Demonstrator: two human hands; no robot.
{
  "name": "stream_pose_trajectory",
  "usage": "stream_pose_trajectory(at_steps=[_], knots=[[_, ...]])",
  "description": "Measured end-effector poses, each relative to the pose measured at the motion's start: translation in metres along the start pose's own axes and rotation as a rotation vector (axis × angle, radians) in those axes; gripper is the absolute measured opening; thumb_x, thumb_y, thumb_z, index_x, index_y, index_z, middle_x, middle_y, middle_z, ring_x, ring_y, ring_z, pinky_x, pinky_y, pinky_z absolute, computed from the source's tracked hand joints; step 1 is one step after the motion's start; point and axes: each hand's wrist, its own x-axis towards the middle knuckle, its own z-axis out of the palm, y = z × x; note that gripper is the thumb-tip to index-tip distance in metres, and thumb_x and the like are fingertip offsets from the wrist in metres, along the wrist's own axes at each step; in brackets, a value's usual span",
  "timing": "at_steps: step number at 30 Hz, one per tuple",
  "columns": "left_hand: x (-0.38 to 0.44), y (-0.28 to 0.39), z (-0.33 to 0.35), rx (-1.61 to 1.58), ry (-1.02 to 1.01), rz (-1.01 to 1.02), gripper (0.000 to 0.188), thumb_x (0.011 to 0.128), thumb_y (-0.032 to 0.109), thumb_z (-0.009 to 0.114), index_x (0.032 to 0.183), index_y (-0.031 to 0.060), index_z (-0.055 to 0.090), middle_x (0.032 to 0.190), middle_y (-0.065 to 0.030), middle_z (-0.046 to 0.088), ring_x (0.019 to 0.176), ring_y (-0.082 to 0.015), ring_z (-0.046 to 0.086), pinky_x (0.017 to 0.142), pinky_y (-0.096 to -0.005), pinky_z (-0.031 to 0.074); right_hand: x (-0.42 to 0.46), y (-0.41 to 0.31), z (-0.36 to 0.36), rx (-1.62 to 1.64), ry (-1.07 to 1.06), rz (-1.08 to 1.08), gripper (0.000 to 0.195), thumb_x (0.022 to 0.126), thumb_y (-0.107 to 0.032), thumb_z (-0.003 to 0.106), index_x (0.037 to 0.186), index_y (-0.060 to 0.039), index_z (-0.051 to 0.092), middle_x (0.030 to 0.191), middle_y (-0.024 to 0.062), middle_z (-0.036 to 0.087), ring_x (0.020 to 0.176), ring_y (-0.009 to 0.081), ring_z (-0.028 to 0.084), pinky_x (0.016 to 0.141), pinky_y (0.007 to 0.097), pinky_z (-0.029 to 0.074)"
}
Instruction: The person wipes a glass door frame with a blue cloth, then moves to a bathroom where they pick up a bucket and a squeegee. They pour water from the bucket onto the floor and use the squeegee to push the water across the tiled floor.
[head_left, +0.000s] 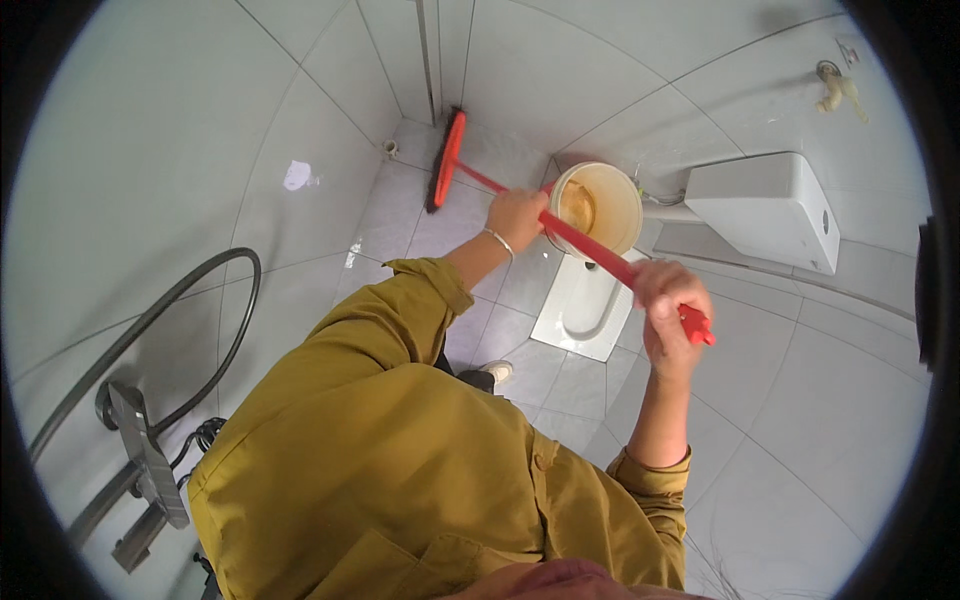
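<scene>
Both my hands grip the red handle (589, 244) of a long floor brush. My left hand (517, 219) wraps it partway down; a pale bracelet circles that wrist. Around the upper end, close to the red tip, my right hand (670, 311) is closed and slightly blurred. The brush's red head (450, 159) with dark bristles reaches the tiled floor (510, 154) near the far wall. Just beyond the handle stands a cream plastic bucket (619, 199), with something yellowish-brown inside that I cannot make out.
A white squat toilet (600, 300) is set in the floor, its far end partly hidden by the bucket. On the right wall hang a white cistern (757, 202) and a tap (834, 94). A black hose (251, 292) loops from a shower fixture (139, 450) at left.
</scene>
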Motion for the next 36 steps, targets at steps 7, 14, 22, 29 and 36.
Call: stream_pose_trajectory(at_steps=[7,14,22,29,36], knots=[[0.069,-0.053,0.021,-0.027,0.04,-0.194,0.013,0.078,0.022,0.061,0.079,0.0097,0.058,0.077,-0.0103,0.06,0.079,-0.0315,0.058,0.068,-0.0426,0.046,0.096,0.063,-0.006,0.167,0.299,0.186,0.022,0.084,-0.002,0.055,0.066,-0.0054,0.043,0.067,0.0039,0.046,0.067,0.0174,0.046,0.079,0.0381,0.042],[0.049,-0.016,-0.005,0.035,-0.178,-0.05,0.013,0.077,0.025,0.061,0.079,0.0125,0.059,0.079,-0.0087,0.062,0.078,-0.0301,0.06,0.066,-0.0413,0.047,0.075,0.019,-0.021,0.147,0.212,0.164,0.017,0.084,-0.005,0.055,0.07,-0.0057,0.044,0.066,0.0047,0.044,0.065,0.0185,0.045,0.083,0.0417,0.041],[0.072,-0.064,-0.002,-0.018,-0.146,-0.192,0.016,0.075,0.024,0.063,0.081,0.0104,0.057,0.08,-0.0115,0.062,0.079,-0.0319,0.06,0.066,-0.0431,0.047,0.104,0.077,-0.001,0.271,0.383,0.215,0.021,0.086,-0.006,0.054,0.067,-0.0064,0.045,0.065,0.0038,0.044,0.064,0.0182,0.044,0.078,0.037,0.041],[0.041,-0.035,0.023,-0.059,-0.305,-0.163,0.015,0.074,0.02,0.063,0.082,0.0098,0.056,0.083,-0.0119,0.063,0.081,-0.0311,0.061,0.068,-0.0427,0.048,0.07,0.042,-0.013,0.17,0.471,0.277,0.025,0.085,-0.002,0.054,0.063,-0.0067,0.044,0.063,0.0021,0.041,0.063,0.0174,0.043,0.075,0.0378,0.04],[0.041,-0.017,-0.009,-0.074,-0.131,-0.099,0.013,0.075,0.02,0.061,0.082,0.0108,0.055,0.078,-0.0118,0.062,0.079,-0.0306,0.061,0.067,-0.0423,0.047,0.087,0.008,-0.01,0.08,0.175,0.135,0.018,0.085,-0.008,0.051,0.069,-0.007,0.042,0.064,0.0033,0.039,0.063,0.0171,0.039,0.077,0.0397,0.04]])
